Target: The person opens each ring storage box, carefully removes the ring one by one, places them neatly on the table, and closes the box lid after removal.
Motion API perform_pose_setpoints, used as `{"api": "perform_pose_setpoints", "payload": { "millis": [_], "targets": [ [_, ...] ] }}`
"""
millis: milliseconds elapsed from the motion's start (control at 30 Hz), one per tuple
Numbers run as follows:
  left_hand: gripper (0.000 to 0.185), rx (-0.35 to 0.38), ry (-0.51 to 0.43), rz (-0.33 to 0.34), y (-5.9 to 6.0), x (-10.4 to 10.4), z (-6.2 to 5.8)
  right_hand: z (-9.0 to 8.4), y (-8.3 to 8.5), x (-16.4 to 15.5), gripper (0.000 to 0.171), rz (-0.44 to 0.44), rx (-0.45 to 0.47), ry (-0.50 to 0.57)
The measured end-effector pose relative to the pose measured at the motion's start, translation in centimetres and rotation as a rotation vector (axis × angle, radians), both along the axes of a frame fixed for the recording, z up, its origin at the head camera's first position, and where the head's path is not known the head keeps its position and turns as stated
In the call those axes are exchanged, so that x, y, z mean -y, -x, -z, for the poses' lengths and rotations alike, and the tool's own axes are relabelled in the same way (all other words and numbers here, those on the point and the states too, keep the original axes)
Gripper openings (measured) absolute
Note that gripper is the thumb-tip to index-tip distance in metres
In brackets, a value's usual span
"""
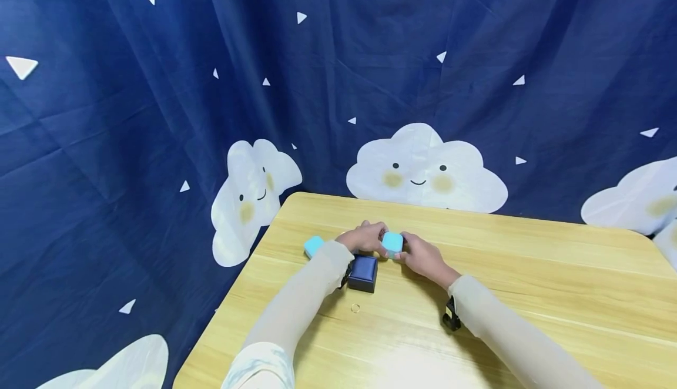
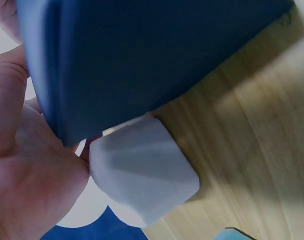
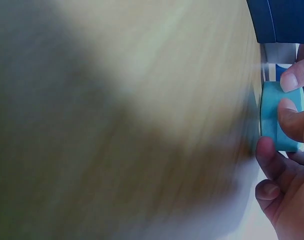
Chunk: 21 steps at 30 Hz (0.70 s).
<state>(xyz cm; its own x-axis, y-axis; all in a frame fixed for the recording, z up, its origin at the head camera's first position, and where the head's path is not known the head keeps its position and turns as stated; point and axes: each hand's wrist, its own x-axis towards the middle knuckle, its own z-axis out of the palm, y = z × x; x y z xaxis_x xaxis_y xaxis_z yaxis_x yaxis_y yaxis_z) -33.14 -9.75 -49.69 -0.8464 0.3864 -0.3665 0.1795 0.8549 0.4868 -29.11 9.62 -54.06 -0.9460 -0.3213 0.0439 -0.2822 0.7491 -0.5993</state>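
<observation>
A small light blue ring box (image 1: 392, 242) with rounded corners is held between my two hands over the far part of the table. My left hand (image 1: 368, 238) grips its left side and my right hand (image 1: 425, 258) its right side. Both thumbs press on the near face of the teal-looking box (image 3: 270, 112) in the right wrist view. Just in front of my left hand stands a dark blue ring box (image 1: 363, 270), its lid down. A white rounded box (image 2: 144, 170) sits beside my left palm, mostly hidden from the head view.
Another light blue box (image 1: 314, 246) lies left of my left forearm. A thin ring (image 1: 355, 308) rests on the wooden table (image 1: 529, 271), nearer than the dark box. Behind the table hangs a blue curtain (image 1: 370, 71) with clouds.
</observation>
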Motion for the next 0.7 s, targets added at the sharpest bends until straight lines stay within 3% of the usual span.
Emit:
{"api": "perform_pose_setpoints", "payload": {
  "millis": [333, 700],
  "targets": [
    [0.043, -0.034, 0.014, 0.060, -0.8, -0.9, -0.1, 0.1, -1.0, -0.8, 0.043, -0.011, -0.016, 0.003],
    [0.052, -0.061, 0.046, 0.074, -1.5, -1.8, 0.0, 0.4, -1.8, -2.0, 0.049, -0.014, -0.024, 0.007]
  ]
}}
